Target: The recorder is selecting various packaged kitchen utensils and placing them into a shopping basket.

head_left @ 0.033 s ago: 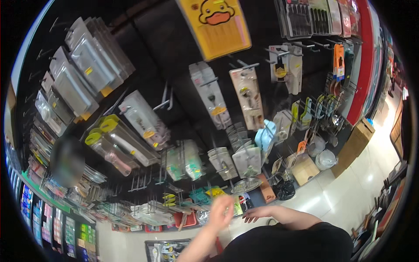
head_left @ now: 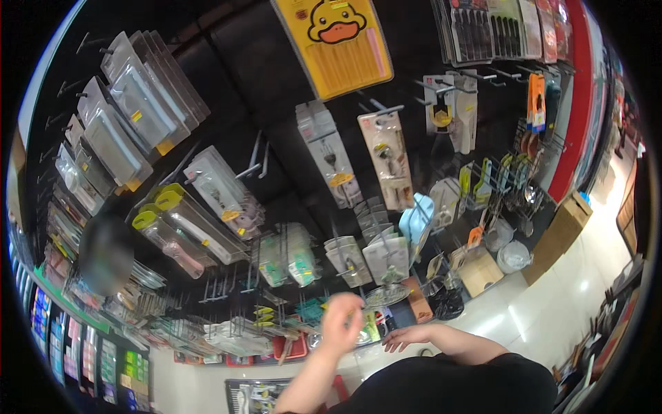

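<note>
My left hand point(head_left: 343, 323) is raised in front of the lower racks, its fingers curled; what they hold, if anything, is hidden. Just beyond it are teal packs point(head_left: 312, 308) and a clear oval dish point(head_left: 387, 295). Lower and to the right, my right hand point(head_left: 405, 337) has its fingers stretched loosely to the left, with nothing seen in them. Above both hands hang white carded utensil packs point(head_left: 386, 259) and a light blue plastic item point(head_left: 416, 217). A yellow cutlery pack with a duck face point(head_left: 338, 52) hangs at the top.
A black wall point(head_left: 227, 83) with metal hooks carries many blister packs. On the right stand a wooden box point(head_left: 479, 270), a white tub point(head_left: 514, 255) and a cardboard box point(head_left: 557, 234). A black tray of utensils point(head_left: 241, 400) lies at lower left. Pans point(head_left: 607, 310) line the far right.
My left hand has risen slightly and shifted a little left, its fingers turning to the right. The right hand stays nearly in place. The whole view has shifted slightly.
</note>
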The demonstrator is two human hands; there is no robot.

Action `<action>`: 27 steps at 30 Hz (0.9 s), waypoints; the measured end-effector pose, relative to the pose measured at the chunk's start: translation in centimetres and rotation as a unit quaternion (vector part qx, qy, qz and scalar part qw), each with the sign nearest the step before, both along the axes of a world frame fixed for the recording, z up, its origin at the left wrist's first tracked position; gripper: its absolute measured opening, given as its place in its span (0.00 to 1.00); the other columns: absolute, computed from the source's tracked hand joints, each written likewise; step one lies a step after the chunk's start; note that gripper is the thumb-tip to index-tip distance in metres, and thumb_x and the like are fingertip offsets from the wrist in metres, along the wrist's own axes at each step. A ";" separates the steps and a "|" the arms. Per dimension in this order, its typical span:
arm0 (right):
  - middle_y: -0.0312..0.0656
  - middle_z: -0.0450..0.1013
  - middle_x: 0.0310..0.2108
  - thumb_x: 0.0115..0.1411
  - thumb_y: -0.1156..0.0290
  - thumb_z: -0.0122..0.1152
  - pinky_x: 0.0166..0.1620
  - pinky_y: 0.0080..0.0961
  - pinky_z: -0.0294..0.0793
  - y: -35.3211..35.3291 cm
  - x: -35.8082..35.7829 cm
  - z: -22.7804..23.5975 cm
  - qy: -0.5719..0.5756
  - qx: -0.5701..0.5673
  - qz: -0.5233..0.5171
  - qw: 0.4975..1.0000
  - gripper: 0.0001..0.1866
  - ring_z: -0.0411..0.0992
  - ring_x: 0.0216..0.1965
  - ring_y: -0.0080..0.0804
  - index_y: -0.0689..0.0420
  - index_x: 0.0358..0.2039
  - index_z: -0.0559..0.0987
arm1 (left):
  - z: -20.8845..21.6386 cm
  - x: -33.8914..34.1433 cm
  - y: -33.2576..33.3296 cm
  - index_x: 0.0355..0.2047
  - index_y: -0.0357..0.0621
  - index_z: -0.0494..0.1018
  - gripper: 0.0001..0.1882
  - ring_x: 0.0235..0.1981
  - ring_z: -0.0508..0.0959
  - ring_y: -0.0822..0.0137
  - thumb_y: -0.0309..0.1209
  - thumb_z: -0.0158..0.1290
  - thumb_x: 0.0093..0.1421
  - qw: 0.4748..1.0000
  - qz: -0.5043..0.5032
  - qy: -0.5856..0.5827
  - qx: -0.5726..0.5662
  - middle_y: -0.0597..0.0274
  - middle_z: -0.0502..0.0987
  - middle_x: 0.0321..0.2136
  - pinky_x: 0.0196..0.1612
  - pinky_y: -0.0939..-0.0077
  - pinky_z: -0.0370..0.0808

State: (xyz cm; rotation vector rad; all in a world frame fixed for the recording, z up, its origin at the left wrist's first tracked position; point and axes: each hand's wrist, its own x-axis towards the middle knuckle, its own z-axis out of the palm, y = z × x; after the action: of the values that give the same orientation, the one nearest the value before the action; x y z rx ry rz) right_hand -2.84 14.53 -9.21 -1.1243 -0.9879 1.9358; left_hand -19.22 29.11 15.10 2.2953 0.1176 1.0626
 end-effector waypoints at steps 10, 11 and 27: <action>0.45 0.68 0.52 0.69 0.60 0.38 0.55 0.32 0.66 -7.3 11.8 3.1 0.082 0.082 -0.074 0.990 0.22 0.67 0.55 0.35 0.60 0.57 0.64 | 3.8 15.8 7.0 0.55 0.36 0.60 0.27 0.47 0.72 0.63 0.29 0.55 0.57 0.968 0.165 -0.010 -0.188 0.50 0.71 0.47 0.46 0.71 0.72; 0.46 0.68 0.52 0.69 0.60 0.38 0.55 0.32 0.66 -7.8 12.3 2.8 0.104 0.075 -0.079 0.989 0.22 0.67 0.55 0.35 0.60 0.57 0.64 | 3.7 16.6 8.0 0.58 0.36 0.56 0.35 0.49 0.71 0.59 0.31 0.59 0.54 0.961 0.199 0.012 -0.192 0.45 0.68 0.50 0.47 0.70 0.72; 0.49 0.69 0.51 0.68 0.66 0.43 0.53 0.32 0.69 -6.5 15.7 -0.1 0.209 0.034 -0.134 0.968 0.20 0.70 0.51 0.35 0.61 0.57 0.65 | 3.4 20.2 7.0 0.39 0.38 0.68 0.09 0.31 0.73 0.75 0.32 0.44 0.67 0.937 0.013 -0.077 -0.342 0.65 0.73 0.30 0.33 0.79 0.74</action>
State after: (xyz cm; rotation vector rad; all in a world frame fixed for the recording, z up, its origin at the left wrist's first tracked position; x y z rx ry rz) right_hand 12.86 8.02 -9.28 -0.7240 -0.6323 1.8010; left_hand 0.95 36.07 18.49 1.5832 0.3898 1.0080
